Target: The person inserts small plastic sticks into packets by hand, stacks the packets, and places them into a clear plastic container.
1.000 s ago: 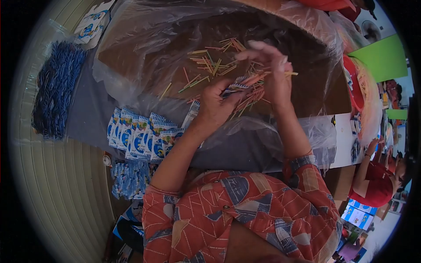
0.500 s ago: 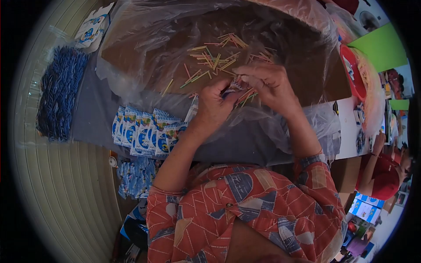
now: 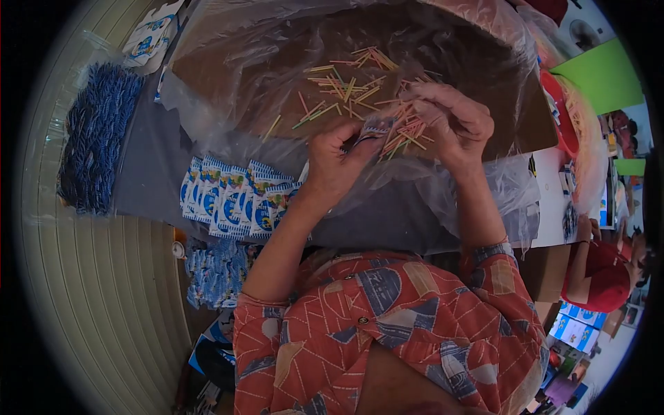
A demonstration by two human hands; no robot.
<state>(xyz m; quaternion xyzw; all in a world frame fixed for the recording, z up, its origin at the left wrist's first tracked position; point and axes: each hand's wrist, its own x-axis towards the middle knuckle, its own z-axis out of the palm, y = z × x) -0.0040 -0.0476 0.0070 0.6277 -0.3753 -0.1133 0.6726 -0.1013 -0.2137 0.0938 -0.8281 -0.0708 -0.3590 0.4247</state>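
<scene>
My left hand (image 3: 333,155) is closed round a small packet (image 3: 375,131) with a blue-and-white striped edge. Across from it, my right hand (image 3: 456,124) has its fingers bent together, close to the packet. Whatever its fingertips hold is too small to make out. Below and between the hands lie thin pink, yellow and green sticks (image 3: 408,138). More coloured sticks (image 3: 346,88) are scattered over clear plastic sheeting (image 3: 256,90) that lines a brown box. My left palm hides part of the packet.
Filled blue-and-white packets (image 3: 232,200) lie overlapping left of my left forearm. Dark blue packets in a bundle (image 3: 100,138) stand at the far left. Lower down hang more packets (image 3: 218,273). At the right are a red basin (image 3: 560,114) and a person in red (image 3: 602,277).
My right hand has moved right, away from my left hand, and the gap between them has widened. More of the packet now shows. The whole view has shifted slightly.
</scene>
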